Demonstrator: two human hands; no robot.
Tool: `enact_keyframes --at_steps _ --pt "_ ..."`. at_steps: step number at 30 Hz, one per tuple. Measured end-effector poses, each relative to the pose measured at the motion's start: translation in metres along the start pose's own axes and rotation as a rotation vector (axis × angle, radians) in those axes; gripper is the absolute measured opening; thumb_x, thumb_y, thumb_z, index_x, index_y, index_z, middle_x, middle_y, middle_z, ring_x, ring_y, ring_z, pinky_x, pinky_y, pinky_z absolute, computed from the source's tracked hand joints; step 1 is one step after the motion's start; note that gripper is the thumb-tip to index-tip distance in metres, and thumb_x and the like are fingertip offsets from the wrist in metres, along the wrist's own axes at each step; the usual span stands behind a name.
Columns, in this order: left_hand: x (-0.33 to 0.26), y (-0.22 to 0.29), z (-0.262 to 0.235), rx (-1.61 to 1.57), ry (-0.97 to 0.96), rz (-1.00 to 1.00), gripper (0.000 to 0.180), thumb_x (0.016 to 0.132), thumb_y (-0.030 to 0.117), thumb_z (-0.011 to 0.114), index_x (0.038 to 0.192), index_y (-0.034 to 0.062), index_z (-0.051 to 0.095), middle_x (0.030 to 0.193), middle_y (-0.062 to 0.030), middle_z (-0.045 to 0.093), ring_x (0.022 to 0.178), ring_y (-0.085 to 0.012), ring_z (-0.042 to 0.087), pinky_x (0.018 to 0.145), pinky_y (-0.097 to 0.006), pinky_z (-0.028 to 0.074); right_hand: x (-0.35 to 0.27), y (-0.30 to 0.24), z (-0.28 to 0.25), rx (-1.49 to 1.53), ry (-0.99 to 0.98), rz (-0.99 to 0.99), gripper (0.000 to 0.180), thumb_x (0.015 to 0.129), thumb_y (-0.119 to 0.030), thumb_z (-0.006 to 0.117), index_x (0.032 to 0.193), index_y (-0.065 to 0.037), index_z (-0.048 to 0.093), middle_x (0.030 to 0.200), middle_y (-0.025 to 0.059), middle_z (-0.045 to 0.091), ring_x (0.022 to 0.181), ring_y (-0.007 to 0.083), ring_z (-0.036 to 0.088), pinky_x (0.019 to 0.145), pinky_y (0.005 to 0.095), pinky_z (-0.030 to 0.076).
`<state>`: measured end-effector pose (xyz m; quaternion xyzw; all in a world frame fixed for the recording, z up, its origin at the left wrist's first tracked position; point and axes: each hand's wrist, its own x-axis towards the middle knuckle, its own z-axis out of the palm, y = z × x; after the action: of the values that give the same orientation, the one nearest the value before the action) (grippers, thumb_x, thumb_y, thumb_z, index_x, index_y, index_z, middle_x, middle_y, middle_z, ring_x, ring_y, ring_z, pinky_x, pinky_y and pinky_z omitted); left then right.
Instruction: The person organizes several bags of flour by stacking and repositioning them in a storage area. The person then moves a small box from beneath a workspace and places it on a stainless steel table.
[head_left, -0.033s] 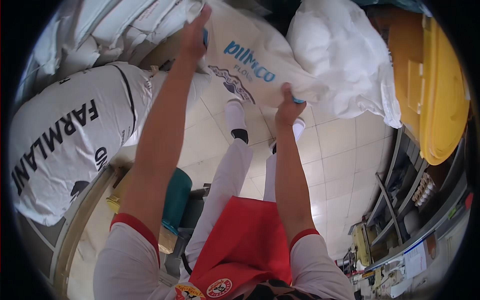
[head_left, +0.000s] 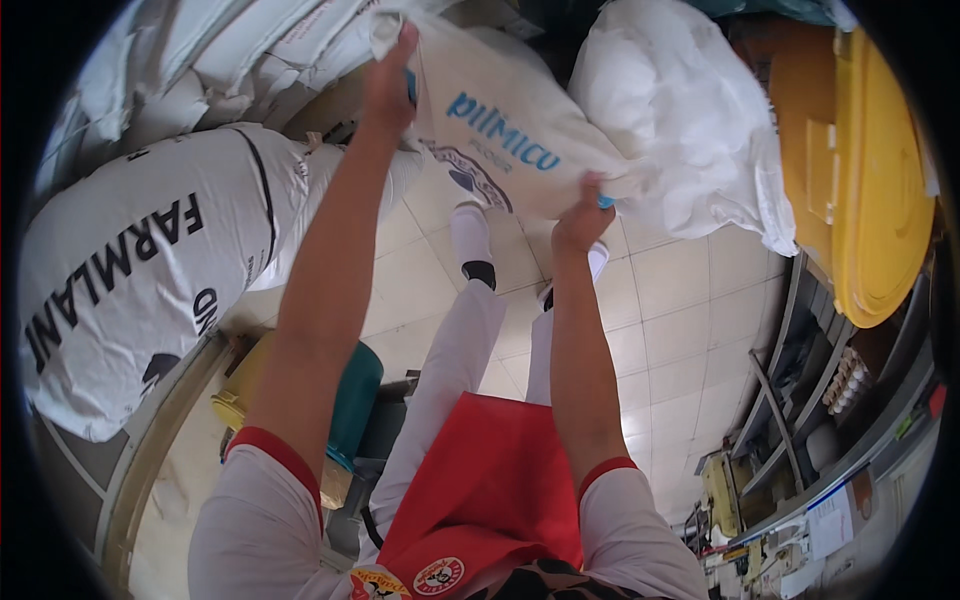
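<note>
Head view: the left hand (head_left: 388,92) and right hand (head_left: 580,218) grip the sack (head_left: 490,68) between them, fingers closed on its edges, above the floor (head_left: 680,300) beside a white bundle (head_left: 670,110). The right has edged rightward, so handling seems ongoing. Blue lettering (head_left: 515,140) marks the sack; black lettering (head_left: 130,247), the bag (head_left: 100,190) at left.

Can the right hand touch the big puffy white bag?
Probably yes: the puffy white bag looks close. But the right hand grips the sack, whose corner is between them, so it may need to let go.
</note>
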<state>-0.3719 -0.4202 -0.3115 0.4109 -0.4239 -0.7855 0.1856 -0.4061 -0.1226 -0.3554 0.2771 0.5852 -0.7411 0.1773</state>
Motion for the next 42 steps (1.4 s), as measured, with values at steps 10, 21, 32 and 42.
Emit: enact_keyframes --at_steps 10,21,32,42 --pt "-0.301 -0.046 -0.035 0.31 0.329 0.03 0.037 0.096 0.018 0.068 0.128 0.0026 0.058 0.123 -0.0074 0.063 0.116 -0.0204 0.06 0.099 -0.034 0.047 -0.072 -0.009 -0.151 0.037 -0.004 0.381 0.052 0.099 -0.036 0.066 0.133 0.002 0.059 0.118 0.0102 0.067 0.103 0.0247 0.064 0.089 0.0365 0.05" --pt "-0.388 -0.128 -0.057 -0.039 0.531 -0.281 0.034 0.095 0.021 0.069 0.124 0.0045 0.063 0.116 -0.0028 0.065 0.108 -0.0159 0.06 0.096 -0.032 0.044 -0.087 -0.055 -0.171 -0.458 -0.169 0.271 0.055 0.096 -0.039 0.07 0.123 0.009 0.062 0.115 0.011 0.067 0.103 0.0209 0.063 0.088 0.0326 0.05" --pt "-0.438 -0.154 -0.123 0.598 -0.04 -0.222 0.11 0.064 0.02 0.093 0.152 0.0019 0.029 0.142 -0.0134 0.049 0.136 -0.0279 0.045 0.114 -0.039 0.036 -0.074 -0.025 -0.275 -0.649 -0.526 0.074 0.066 0.091 -0.022 0.076 0.141 0.005 0.043 0.13 0.013 0.059 0.116 0.0212 0.057 0.1 0.0357 0.047" --pt "-0.37 -0.207 -0.067 0.915 0.011 0.341 0.068 0.08 0.02 0.08 0.136 -0.0049 0.051 0.135 -0.0216 0.055 0.141 -0.0323 0.041 0.114 -0.043 0.036 -0.057 -0.009 -0.226 -0.412 -0.181 0.092 0.057 0.1 -0.029 0.066 0.142 0.004 0.045 0.136 0.0173 0.058 0.119 0.027 0.06 0.101 0.0401 0.05"
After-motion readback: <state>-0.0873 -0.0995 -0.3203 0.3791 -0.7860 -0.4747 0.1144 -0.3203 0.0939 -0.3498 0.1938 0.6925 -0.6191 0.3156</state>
